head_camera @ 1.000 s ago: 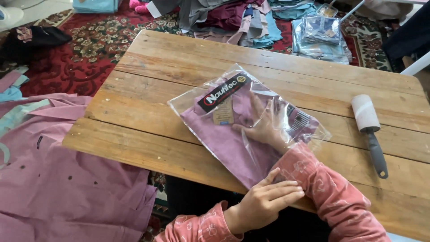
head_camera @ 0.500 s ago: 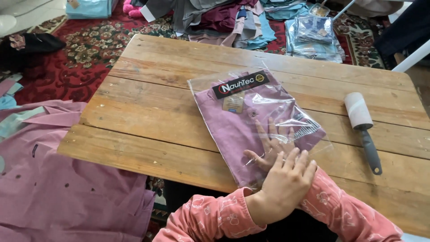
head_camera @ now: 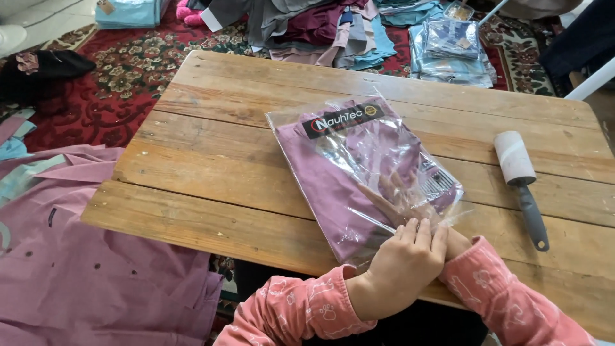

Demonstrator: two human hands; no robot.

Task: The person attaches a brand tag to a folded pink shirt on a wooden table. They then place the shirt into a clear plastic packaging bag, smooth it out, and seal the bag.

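A folded mauve shirt lies inside a clear plastic bag with a dark label strip, on the wooden table. My right hand is inside the bag, seen through the plastic, its fingers spread flat on the shirt near the bag's near corner. My left hand rests on top of the bag's near edge, fingers together, pressing and holding the plastic over my right wrist. Both sleeves are pink with a small print.
A lint roller with a grey handle lies on the table to the right of the bag. Pink shirts are spread on the floor at the left. A heap of clothes and stacked bagged shirts lie on the red carpet beyond the table.
My left hand has moved from the table's near edge onto the bag's near edge. My right hand has slid back inside the bag toward me.
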